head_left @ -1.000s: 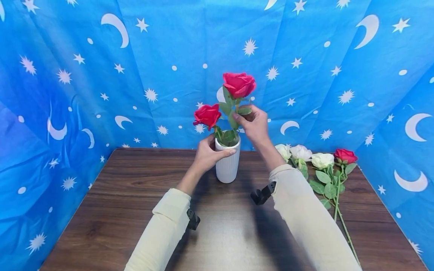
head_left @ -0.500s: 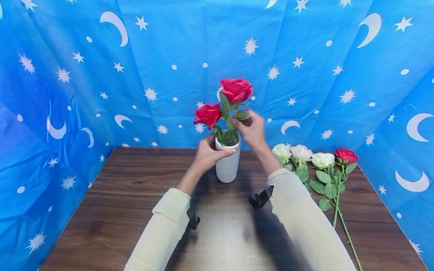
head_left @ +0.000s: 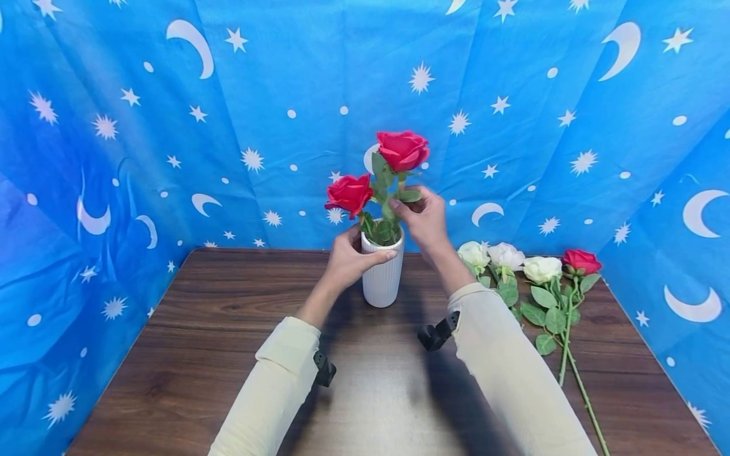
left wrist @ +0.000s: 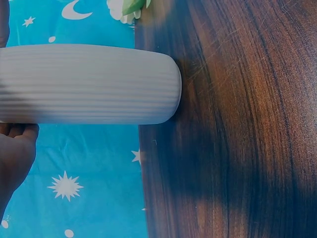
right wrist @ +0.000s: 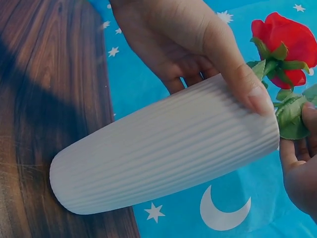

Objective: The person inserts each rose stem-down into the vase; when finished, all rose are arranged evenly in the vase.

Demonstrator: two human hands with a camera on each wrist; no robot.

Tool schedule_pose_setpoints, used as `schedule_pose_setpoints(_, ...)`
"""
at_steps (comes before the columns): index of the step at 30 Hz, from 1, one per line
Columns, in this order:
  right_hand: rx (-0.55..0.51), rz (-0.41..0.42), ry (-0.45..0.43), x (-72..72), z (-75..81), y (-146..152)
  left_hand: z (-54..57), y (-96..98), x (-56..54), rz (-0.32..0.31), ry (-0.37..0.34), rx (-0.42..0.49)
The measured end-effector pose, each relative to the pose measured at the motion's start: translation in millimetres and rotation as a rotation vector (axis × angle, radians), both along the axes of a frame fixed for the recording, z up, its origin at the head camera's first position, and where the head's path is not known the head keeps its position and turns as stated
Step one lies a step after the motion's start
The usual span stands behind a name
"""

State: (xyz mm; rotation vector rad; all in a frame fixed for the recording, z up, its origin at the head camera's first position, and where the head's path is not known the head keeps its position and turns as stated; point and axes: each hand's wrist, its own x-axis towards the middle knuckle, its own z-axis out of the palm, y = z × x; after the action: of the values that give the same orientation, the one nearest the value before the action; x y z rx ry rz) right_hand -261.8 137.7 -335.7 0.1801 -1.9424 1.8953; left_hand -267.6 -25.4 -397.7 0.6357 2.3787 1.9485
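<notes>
A white ribbed vase [head_left: 382,278] stands upright on the table, and my left hand [head_left: 350,258] grips it near the rim, thumb across the front. In the right wrist view the left thumb lies along the vase [right wrist: 168,148] just below its mouth. One red rose [head_left: 350,194] leans left out of the vase. A taller red rose [head_left: 403,151] rises above the mouth; my right hand [head_left: 424,215] pinches its leafy stem. The lower stems are hidden inside the vase. The left wrist view shows mainly the vase's side [left wrist: 89,84] and base.
On the right of the brown wooden table [head_left: 228,354] lie several more roses: white ones, including a cream-white rose [head_left: 542,270], and a red rose [head_left: 582,261] with long stems. A blue cloth [head_left: 319,76] with moons and stars hangs behind and at the sides.
The right hand and the taller red rose have come down slightly toward the vase. The rose head then shifted a little right. The left hand and vase have stayed in place.
</notes>
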Motion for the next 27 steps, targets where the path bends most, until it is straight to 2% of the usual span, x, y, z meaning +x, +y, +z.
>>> schedule_pose_setpoints(9, -0.012, -0.002, -0.042, 2.1, -0.7, 2.3, 0.4, -0.2, 1.6, 0.009, -0.011, -0.002)
schedule_pose_setpoints(18, 0.067, -0.001, 0.043, 8.5, 6.1, 10.0, 0.9, 0.3, 1.4, 0.015, -0.005, -0.012)
schedule_pose_setpoints(27, 0.049, -0.001, 0.046, 18.5, 4.1, 26.6, 0.8, 0.1, 1.8, 0.018, -0.013, -0.014)
